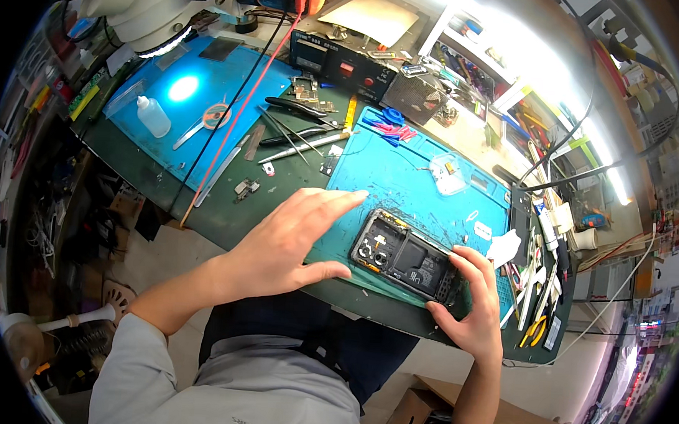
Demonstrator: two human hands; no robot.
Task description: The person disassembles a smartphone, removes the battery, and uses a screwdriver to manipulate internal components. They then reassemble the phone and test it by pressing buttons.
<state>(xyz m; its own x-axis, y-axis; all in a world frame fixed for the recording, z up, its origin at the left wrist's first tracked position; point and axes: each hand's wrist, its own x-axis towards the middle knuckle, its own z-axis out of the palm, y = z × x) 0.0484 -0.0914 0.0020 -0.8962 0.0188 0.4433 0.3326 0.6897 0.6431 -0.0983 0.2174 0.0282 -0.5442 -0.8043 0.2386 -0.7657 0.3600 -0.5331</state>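
An opened phone (416, 260) with its inner frame exposed lies tilted on the blue repair mat (410, 186), near the bench's front edge. My right hand (474, 307) grips its right end, thumb at the lower corner and fingers along the upper corner. To the left of the phone hovers my left hand (280, 243), open and holding nothing, its thumb and fingers apart and pointing at the phone's left end. Small dark bits and scraps are scattered on the mat just above the phone.
Pliers (303, 109), tweezers (282, 136) and small circuit parts (246, 189) lie left of the mat. A second blue mat carries a white bottle (153, 116). A red cable (246, 109) crosses it. Tools and yellow-handled cutters (534, 330) crowd the right edge.
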